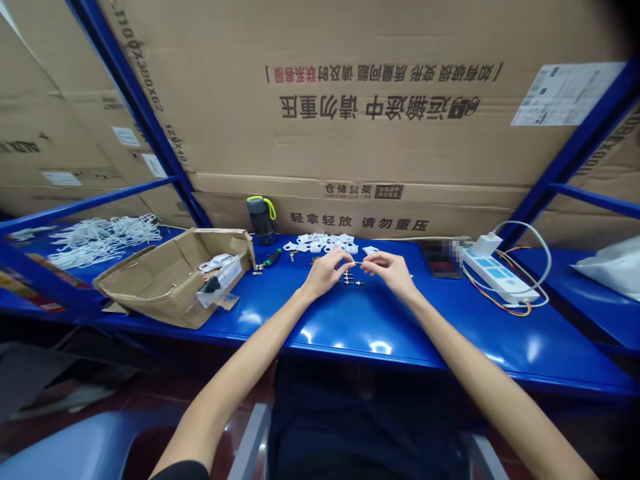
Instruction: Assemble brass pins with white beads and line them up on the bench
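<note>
- You are in what looks like a small workshop or assembly area.
- Your glossy blue bench [390, 340] sits within metal racking [143, 97].
- Printed cardboard [350, 150] backs it.
- You have loose white parts [325, 243], bundled cords [105, 240] and a power strip [503, 277].

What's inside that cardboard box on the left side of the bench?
The open box shows white items and a clear plastic package. Its near wall hides part of the bottom.
</note>
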Motion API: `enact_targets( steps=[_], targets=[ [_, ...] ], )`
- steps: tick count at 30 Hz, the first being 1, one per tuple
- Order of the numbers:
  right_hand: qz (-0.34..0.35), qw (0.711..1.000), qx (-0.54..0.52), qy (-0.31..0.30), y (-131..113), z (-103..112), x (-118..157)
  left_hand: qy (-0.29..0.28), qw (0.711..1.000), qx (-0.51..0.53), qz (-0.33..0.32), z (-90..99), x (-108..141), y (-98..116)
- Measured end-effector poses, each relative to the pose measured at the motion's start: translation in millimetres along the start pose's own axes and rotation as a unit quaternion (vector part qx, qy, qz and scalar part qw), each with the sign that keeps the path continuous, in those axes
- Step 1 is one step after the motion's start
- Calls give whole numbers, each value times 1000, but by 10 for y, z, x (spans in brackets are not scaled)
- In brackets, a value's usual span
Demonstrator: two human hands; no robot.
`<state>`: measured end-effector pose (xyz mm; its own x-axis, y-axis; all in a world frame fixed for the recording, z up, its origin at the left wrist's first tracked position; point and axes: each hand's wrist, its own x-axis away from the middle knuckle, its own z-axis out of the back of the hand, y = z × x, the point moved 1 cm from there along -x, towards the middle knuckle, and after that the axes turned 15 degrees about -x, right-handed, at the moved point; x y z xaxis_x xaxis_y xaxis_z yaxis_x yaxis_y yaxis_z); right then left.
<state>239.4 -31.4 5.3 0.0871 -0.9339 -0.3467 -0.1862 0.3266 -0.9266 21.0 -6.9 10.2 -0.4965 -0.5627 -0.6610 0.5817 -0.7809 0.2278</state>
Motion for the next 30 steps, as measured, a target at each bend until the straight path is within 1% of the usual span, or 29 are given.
enact_targets(
  steps=[4,14,22,30],
  targets=[
    [-11,1000,0,-5,19,8,-1,1,1000,-14,-16,-4,0,-10],
    [-36,999,15,2,54,23,-1,11,999,-34,-13,14,1,20],
    [-29,999,24,-7,66,21,-3,16,999,-46,-14,2,6,18],
    [-7,993,115,-9,-21,-31,42,2,998,-59,-33,8,2,30]
  ],
)
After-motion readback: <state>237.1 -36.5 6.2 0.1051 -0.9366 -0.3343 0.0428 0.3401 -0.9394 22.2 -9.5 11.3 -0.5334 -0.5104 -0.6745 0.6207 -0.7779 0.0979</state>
